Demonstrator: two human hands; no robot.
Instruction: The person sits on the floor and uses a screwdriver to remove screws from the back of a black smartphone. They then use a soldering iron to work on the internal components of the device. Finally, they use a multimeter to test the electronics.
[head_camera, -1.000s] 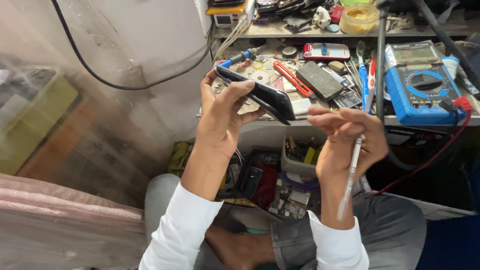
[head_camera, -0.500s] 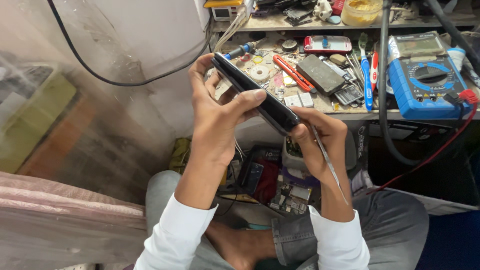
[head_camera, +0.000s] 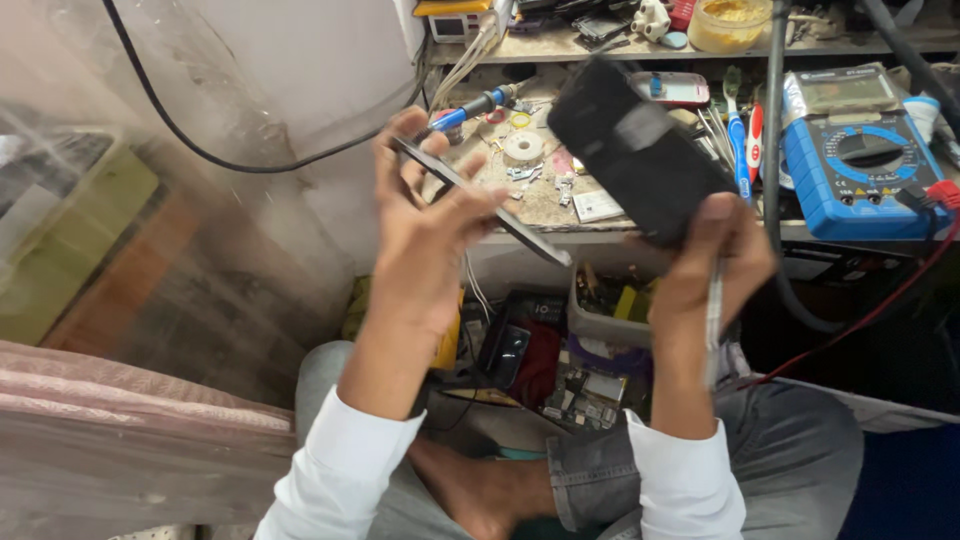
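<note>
Overhead, on the upper shelf beyond the right fingertips, a yellowish tub with yellow contents showing; what it holds cannot be told. Below both wrists, a grey open bin packed with small parts and yellow pieces, and under it a clutter of circuit boards on the floor between the knees. Beside the right fingers, a blue multimeter with a round dial and a grey display, red lead trailing down past the right wrist. A small white card lies on the bench between the two hands; a white tape roll sits just above the left fingers, a blue-handled soldering iron near the left fingertips. Left hand: fingers curled, gripping a thin dark panel edge-on, which slants from the fingertips down toward the right hand. Right hand: fingers closed on the lower end of a black phone body, held up tilted, its back toward the camera; a slim white tool is pinched in the same hand, pointing down along the wrist. Panel and phone body are apart, not touching.
</note>
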